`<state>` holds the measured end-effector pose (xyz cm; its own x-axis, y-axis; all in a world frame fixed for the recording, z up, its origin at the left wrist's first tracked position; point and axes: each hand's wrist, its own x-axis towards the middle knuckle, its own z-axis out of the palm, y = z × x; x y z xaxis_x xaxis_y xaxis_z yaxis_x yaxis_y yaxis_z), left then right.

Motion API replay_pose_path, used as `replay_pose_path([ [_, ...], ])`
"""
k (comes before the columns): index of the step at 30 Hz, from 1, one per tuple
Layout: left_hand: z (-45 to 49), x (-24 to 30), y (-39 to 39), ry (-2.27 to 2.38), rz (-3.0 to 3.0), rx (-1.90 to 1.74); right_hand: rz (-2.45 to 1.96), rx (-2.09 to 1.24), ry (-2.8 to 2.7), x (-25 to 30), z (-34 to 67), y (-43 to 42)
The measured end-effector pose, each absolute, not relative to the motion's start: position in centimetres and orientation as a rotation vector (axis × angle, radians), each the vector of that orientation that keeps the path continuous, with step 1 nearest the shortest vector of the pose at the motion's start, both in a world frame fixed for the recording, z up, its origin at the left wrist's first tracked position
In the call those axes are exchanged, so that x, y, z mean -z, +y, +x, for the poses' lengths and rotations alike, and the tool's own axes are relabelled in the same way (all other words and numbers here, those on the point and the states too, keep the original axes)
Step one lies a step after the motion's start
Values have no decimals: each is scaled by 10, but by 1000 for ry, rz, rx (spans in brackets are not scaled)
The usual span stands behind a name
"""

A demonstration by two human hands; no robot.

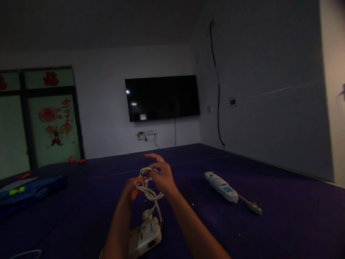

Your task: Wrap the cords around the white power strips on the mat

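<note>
Both hands are raised over a dark purple floor mat (81,216) and work a white cable (147,189) that is looped into a bundle. My left hand (132,189) grips the lower part of the loops from the left. My right hand (161,176) pinches the upper loops, with some fingers stretched out above. The cable hangs down to a white power strip (145,237) with a plug (147,215) resting on it, low between my forearms.
A second white power strip (221,185) with its cord and plug (254,207) lies on the mat to the right. A blue bag (29,192) lies at the left. A wall-mounted television (161,97) and glass doors (40,118) are at the back. A white cord (25,253) shows at bottom left.
</note>
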<state>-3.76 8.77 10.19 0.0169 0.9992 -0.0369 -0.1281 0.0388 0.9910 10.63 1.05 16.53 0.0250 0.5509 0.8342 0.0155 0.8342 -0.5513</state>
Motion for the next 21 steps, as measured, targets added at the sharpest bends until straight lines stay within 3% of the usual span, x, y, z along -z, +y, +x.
replay_pose_path([
  [11,-31,-142,67,1021,1223,-1361,-493,-815,-1056,-162,127,36],
  [21,2,-131,40,810,1641,-881,-392,-905,-846,-166,143,41],
])
